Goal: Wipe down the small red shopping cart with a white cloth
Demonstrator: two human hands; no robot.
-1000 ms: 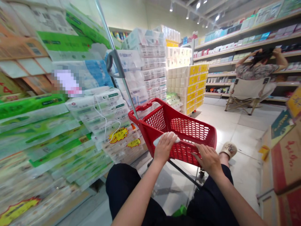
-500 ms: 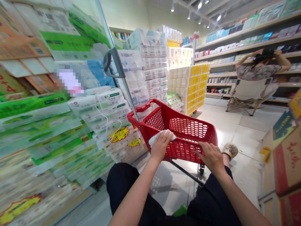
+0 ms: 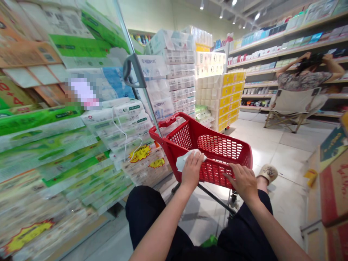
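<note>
A red plastic shopping basket cart (image 3: 239, 154) with perforated sides stands between my knees, its metal pole and grey handle (image 3: 138, 72) rising at the left. My left hand (image 3: 193, 166) presses a white cloth (image 3: 183, 159) on the near rim; the fingers are closed over it and part of the cloth sticks out to the left. Further right on the same rim, my right hand (image 3: 243, 177) grips the near corner, fingers over the edge and thumb on the outer side. The basket holds nothing that I can see.
Stacked tissue packs (image 3: 116, 134) with yellow price tags line the left, a white cable hanging over them. More packs (image 3: 228, 101) stand behind the cart. A person (image 3: 304, 79) sits in a folding chair (image 3: 295, 103) facing shelves. Red cartons (image 3: 334, 188) stand at the right.
My left hand has slid slightly right along the near rim with the cloth. My right hand keeps its hold. The whole view has shifted a little.
</note>
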